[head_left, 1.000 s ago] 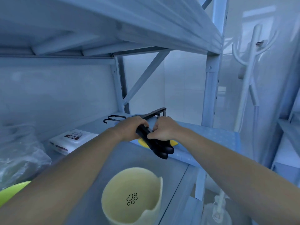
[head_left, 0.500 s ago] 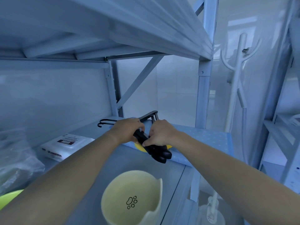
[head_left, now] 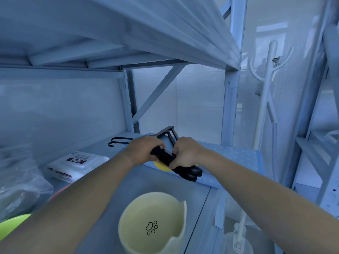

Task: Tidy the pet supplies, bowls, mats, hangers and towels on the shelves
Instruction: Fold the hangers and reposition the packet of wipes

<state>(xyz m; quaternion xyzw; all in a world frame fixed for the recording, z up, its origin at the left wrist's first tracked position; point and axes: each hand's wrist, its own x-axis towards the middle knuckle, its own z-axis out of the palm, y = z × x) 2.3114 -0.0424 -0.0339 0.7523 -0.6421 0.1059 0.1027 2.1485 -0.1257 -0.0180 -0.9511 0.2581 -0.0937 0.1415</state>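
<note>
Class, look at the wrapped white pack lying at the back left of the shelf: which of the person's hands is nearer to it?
Left. The left hand grips the black hangers just right of the white pack; the right hand holds them farther right.

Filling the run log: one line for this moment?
left hand + right hand | both grip black hangers | over blue mat

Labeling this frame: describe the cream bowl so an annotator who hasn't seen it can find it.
Start at the grey metal shelf under the person's arms. At its front edge, nearest the camera, sits the cream bowl. Unlike the green bowl at far left, it has a black paw print inside and a notched rim.
</note>
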